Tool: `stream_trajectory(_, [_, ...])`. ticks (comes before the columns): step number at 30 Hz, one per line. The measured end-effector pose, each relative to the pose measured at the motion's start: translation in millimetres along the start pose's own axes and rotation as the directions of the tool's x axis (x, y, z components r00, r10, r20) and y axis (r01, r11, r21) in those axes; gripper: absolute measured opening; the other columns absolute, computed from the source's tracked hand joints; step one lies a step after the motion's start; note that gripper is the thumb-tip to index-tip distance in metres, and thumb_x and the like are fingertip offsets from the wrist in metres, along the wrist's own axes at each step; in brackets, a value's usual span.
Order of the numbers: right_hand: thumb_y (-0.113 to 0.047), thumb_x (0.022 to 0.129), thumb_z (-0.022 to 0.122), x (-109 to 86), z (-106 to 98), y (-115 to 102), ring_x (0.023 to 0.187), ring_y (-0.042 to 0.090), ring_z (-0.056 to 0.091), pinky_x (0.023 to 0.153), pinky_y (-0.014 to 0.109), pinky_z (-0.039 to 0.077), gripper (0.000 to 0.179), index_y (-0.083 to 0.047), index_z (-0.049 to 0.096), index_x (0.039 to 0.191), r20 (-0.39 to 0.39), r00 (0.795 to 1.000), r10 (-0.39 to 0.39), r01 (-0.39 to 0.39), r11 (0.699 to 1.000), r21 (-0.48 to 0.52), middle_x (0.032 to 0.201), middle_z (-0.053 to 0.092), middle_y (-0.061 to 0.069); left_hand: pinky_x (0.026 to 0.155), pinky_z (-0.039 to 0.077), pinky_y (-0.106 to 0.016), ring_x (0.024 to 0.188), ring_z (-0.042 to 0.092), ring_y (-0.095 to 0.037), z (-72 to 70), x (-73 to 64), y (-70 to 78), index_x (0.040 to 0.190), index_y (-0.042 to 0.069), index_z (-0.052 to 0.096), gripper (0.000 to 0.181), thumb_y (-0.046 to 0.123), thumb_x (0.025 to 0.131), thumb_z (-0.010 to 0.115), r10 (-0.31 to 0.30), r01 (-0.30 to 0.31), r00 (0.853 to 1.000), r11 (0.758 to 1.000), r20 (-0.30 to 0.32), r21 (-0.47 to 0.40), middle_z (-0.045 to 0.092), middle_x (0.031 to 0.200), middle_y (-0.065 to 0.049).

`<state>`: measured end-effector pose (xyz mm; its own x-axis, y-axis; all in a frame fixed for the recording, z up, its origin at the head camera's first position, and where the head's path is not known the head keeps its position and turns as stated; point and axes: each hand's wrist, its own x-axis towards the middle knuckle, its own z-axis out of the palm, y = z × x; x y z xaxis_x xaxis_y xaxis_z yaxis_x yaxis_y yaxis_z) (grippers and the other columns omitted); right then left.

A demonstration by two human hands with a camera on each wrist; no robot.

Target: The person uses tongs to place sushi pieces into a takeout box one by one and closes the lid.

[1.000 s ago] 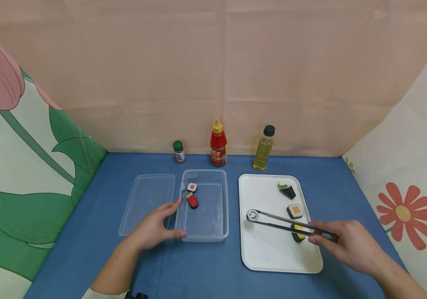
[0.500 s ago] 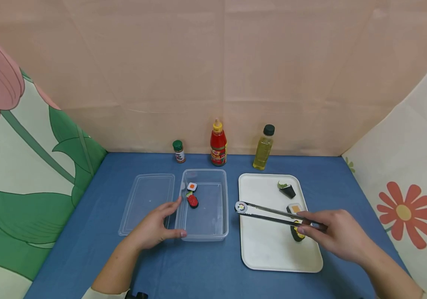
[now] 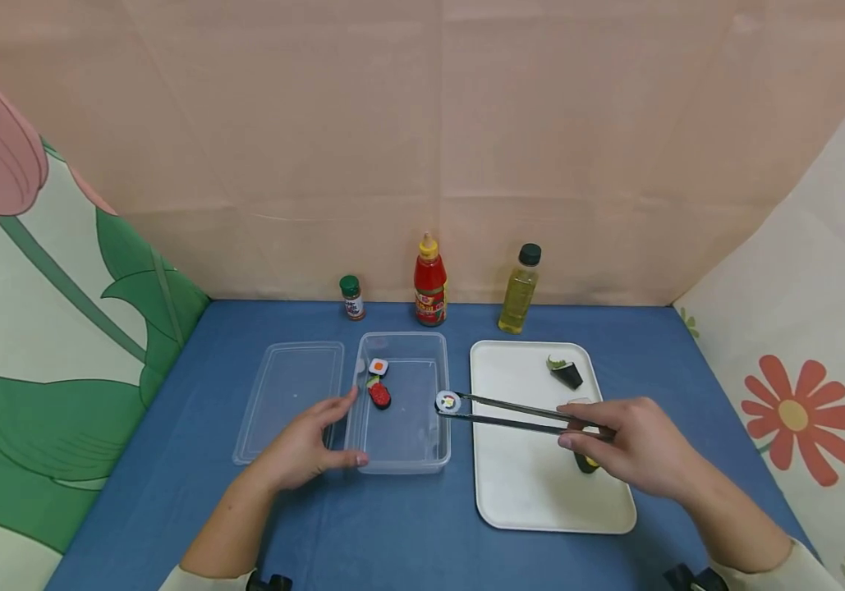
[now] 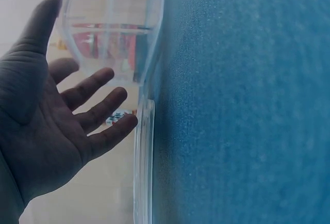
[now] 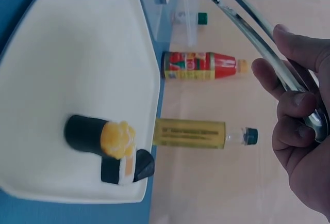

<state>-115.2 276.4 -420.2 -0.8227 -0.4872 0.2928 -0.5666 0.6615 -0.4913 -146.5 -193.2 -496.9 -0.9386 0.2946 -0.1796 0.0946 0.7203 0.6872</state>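
My right hand (image 3: 625,439) grips metal tongs (image 3: 518,415), whose tips pinch a round sushi roll (image 3: 447,401) over the right rim of a clear plastic container (image 3: 411,443). In the right wrist view the tongs (image 5: 263,46) are raised well above the tray. Fingers spread, my left hand (image 3: 311,447) rests at the container's left side, thumb by its near left corner. Inside the container, along the left wall, lie a white roll with an orange centre (image 3: 378,367) and a red-topped sushi piece (image 3: 380,396).
A white tray (image 3: 525,501) holds a dark cone-shaped hand roll (image 3: 566,373) and a yellow-topped piece (image 5: 118,139), partly hidden in the head view. A clear lid (image 3: 289,394) lies left. Behind stand a green-capped jar (image 3: 352,299), a red sauce bottle (image 3: 430,283) and an oil bottle (image 3: 519,291).
My right hand has carried the tongs and the pinched sushi roll leftward, from over the tray to the container's right rim. The left hand has stayed in place.
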Motion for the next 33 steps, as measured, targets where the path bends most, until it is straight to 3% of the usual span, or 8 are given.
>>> stream_trajectory(5, [-0.026, 0.089, 0.085, 9.8, 7.0, -2.3, 0.054, -0.005, 0.05, 0.046, 0.02, 0.04, 0.032, -0.013, 0.08, 0.117, 0.036, 0.999, -0.005, 0.004, 0.999, 0.035, 0.087, 0.072, -0.022, 0.108, 0.04, -0.066, 0.145, 0.04, -0.047, 0.3, -0.1, -0.3, 0.164, 0.024, 0.034, 0.106, 0.049, 0.078, 0.09, 0.003, -0.003, 1.0, 1.0, -0.004, 0.003, 0.039, 0.161, -0.018])
stream_trajectory(12, [-0.028, 0.091, 0.083, 23.3, 16.4, -2.0, 0.047, -0.008, 0.038, 0.047, 0.019, 0.035, 0.029, -0.016, 0.08, 0.117, 0.041, 0.998, -0.055, 0.053, 0.998, 0.037, 0.086, 0.068, -0.025, 0.109, 0.04, -0.065, 0.144, 0.041, -0.047, 0.9, 1.1, 0.2, 0.163, 0.023, 0.035, 0.106, 0.049, 0.077, 0.091, -0.001, 0.001, 1.0, 1.0, -0.012, 0.013, 0.04, 0.16, -0.018])
stream_trajectory(20, [-0.029, 0.092, 0.082, 37.2, 29.6, -3.6, 0.048, -0.008, 0.042, 0.046, 0.02, 0.039, 0.031, -0.014, 0.079, 0.119, 0.073, 0.995, -0.064, 0.059, 0.996, 0.069, 0.088, 0.072, -0.02, 0.109, 0.039, -0.066, 0.144, 0.04, -0.047, 0.0, 0.6, -0.1, 0.163, 0.024, 0.035, 0.106, 0.049, 0.077, 0.091, -0.005, 0.005, 1.0, 1.0, -0.006, 0.003, 0.04, 0.161, -0.017])
stream_trajectory(33, [-0.029, 0.092, 0.082, 60.3, 52.9, -9.4, 0.051, -0.005, 0.041, 0.048, 0.021, 0.039, 0.035, -0.01, 0.078, 0.12, 0.154, 0.985, -0.078, 0.073, 0.997, 0.04, 0.086, 0.072, -0.018, 0.109, 0.038, -0.067, 0.145, 0.039, -0.048, 1.1, 1.8, -1.2, 0.164, 0.025, 0.034, 0.107, 0.05, 0.077, 0.09, -0.008, 0.008, 1.0, 1.0, -0.006, 0.003, 0.039, 0.161, -0.019])
